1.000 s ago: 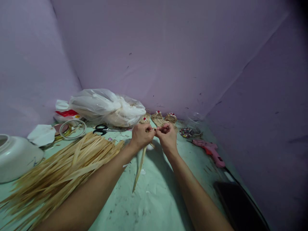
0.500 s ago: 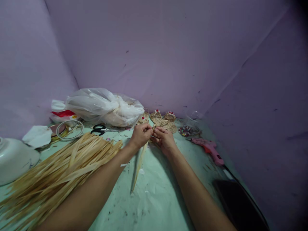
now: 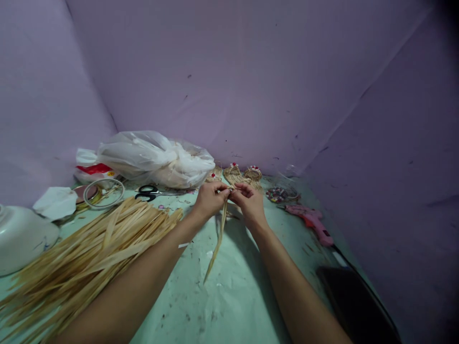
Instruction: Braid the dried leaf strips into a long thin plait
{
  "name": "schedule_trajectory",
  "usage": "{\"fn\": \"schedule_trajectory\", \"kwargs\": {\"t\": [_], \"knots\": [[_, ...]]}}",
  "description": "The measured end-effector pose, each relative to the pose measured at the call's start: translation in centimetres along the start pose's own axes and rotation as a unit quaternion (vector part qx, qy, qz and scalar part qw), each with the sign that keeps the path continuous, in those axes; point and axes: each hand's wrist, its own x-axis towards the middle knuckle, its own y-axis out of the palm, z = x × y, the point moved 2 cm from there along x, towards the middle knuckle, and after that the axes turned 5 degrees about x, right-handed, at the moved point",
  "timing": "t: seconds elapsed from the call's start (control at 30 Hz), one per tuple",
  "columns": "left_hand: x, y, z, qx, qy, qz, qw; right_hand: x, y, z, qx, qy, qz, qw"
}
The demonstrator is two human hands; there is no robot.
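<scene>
My left hand (image 3: 212,197) and my right hand (image 3: 250,202) meet near the middle of the table, fingertips almost touching. Both are closed in a pinch on a pale dried-leaf strip (image 3: 220,239), whose long tail hangs down toward me between them. The part at my fingertips is small and mostly hidden; it looks twisted or knotted. Just beyond my hands lie small woven straw slippers (image 3: 233,175) with red and white beads. To the left, a bundle of loose dried strips (image 3: 93,258) spreads across the green table cover (image 3: 201,315).
Black-handled scissors (image 3: 147,192) and a tied white plastic bag (image 3: 154,160) lie at back left, near tape rolls (image 3: 103,194) and a white container (image 3: 25,239). Beads (image 3: 278,195), a pink glue gun (image 3: 311,222) and a dark flat object (image 3: 353,301) lie right. Purple walls surround the table.
The strip's hanging tail has swung to the right. My fingers have shifted slightly right and up, and my right fingers have changed their hold. Surrounding things stay put.
</scene>
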Motion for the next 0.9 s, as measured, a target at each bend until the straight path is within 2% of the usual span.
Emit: {"fn": "schedule_trajectory", "kwargs": {"t": [0.07,0.13,0.33,0.47,0.57,0.63,0.7,0.77,0.9], "knots": [[0.1,-0.1,0.2,-0.030,-0.010,-0.014,0.999,-0.2,0.3,-0.1,0.038,0.048,-0.004,0.998],[0.0,-0.1,0.2,-0.044,-0.012,-0.018,0.999,-0.4,0.5,-0.3,0.037,0.065,-0.001,0.997],[-0.3,-0.3,-0.6,0.059,0.012,-0.012,0.998,-0.2,0.1,-0.6,-0.084,-0.071,0.008,0.994],[-0.2,-0.6,-0.9,0.111,-0.020,0.045,0.993,-0.2,-0.2,-0.5,-0.132,-0.104,0.047,0.985],[-0.1,-0.8,-0.9,0.115,-0.021,0.016,0.993,-0.3,-0.4,-0.4,-0.163,-0.118,0.049,0.978],[0.0,-0.8,-0.9,0.083,0.003,-0.003,0.997,-0.3,-0.4,-0.4,-0.146,-0.109,0.044,0.982],[0.2,-0.7,-0.7,0.032,0.016,0.012,0.999,-0.2,-0.2,-0.6,-0.095,-0.078,0.039,0.992],[0.5,-0.6,-0.2,-0.027,-0.007,0.038,0.999,-0.1,0.0,-1.0,-0.024,-0.035,0.030,0.999],[0.9,-0.4,0.7,-0.115,-0.061,0.048,0.990,-0.3,0.7,-1.5,0.094,0.051,0.018,0.994]]}}
